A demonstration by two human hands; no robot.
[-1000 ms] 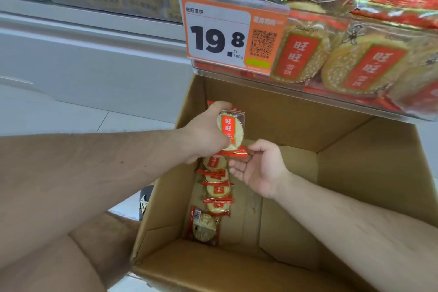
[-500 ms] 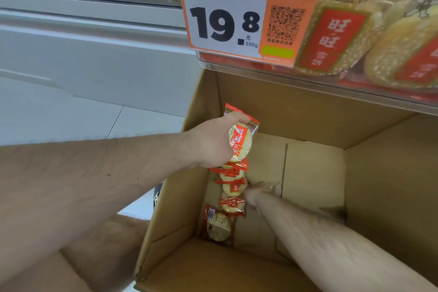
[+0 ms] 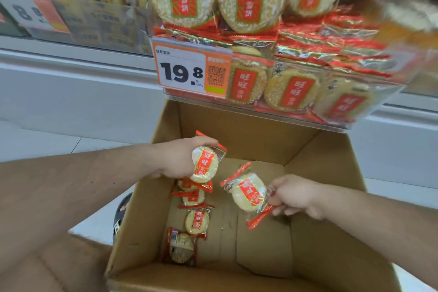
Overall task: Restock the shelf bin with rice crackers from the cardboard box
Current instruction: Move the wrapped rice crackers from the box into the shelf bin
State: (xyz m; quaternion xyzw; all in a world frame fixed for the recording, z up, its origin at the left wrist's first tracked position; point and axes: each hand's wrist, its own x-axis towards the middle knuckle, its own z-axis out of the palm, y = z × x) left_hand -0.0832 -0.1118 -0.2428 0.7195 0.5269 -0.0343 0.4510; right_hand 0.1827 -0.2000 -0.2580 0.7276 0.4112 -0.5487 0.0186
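While each hand (image 3: 180, 161) (image 3: 294, 194) grips one packet (image 3: 204, 165) (image 3: 248, 192), four packets (image 3: 196, 221) remain boxed.

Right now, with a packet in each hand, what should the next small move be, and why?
Probably lift both hands to the shelf bin above and drop the packets in: the left hand and right hand each grip one, clear of the cardboard box floor.
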